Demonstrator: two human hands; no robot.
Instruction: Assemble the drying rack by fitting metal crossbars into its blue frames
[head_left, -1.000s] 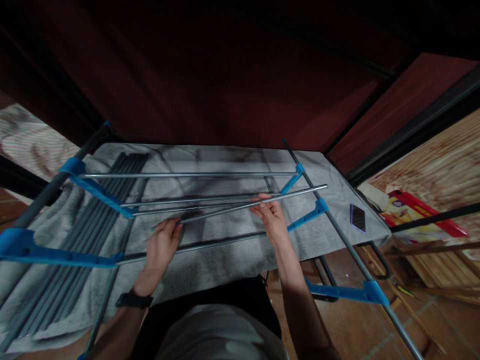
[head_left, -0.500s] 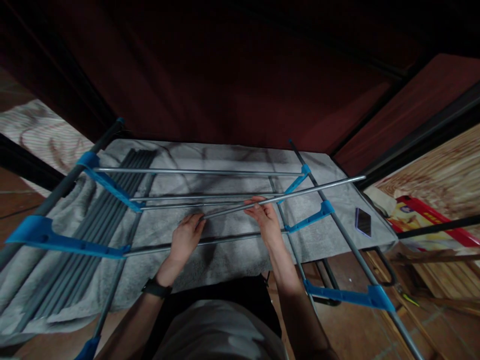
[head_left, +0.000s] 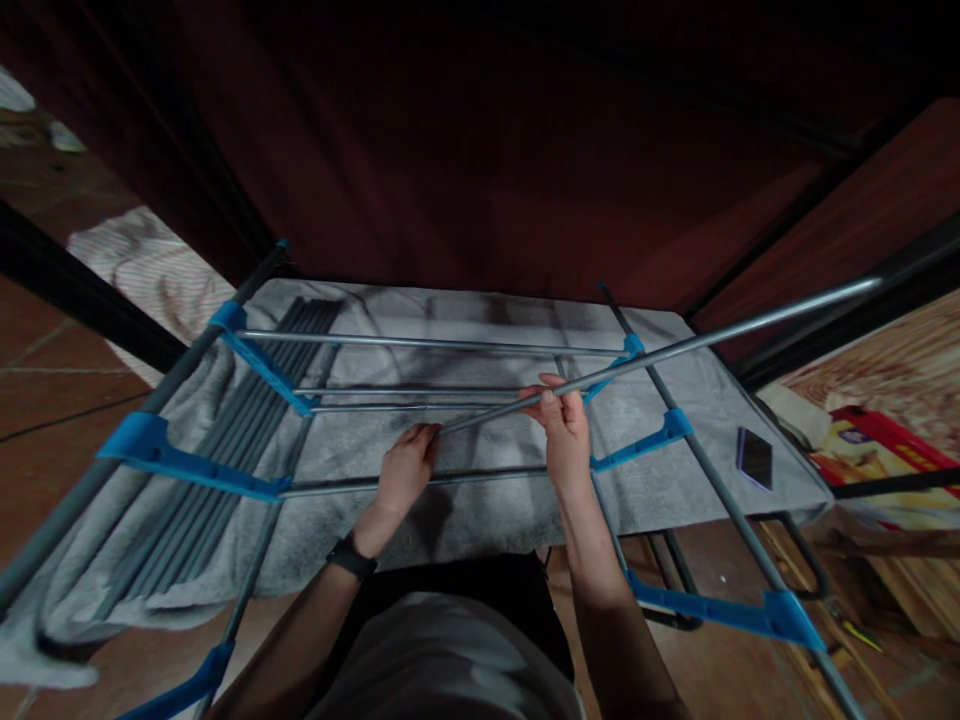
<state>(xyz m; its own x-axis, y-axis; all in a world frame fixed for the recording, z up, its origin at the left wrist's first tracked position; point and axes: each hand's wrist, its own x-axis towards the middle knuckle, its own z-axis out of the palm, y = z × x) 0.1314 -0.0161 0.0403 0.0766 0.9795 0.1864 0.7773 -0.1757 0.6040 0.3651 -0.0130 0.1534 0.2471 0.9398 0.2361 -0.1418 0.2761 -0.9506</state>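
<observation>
A long loose metal rod [head_left: 697, 345] runs from in front of me up to the right, past the frame's right rail. My left hand [head_left: 403, 470] is closed on its near end. My right hand [head_left: 564, 430] grips it farther along, fingers wrapped round it. Both hands hover over a drying-rack frame [head_left: 731, 515] of grey tubes with blue plastic brackets [head_left: 195, 462]. Three thin rods [head_left: 420, 343] sit fitted across the frame. Under it lies a grey towel [head_left: 465, 505].
Several spare grey rods [head_left: 217, 440] lie in a bundle on the towel at the left. A phone [head_left: 754, 458] rests on the towel's right edge. Dark wooden panels rise behind. Tiled floor and a red-and-yellow package [head_left: 885, 445] are at the right.
The loose rod has slid far to the right and tilted up at its far end. Both hands moved right with it, and my view has turned rightward.
</observation>
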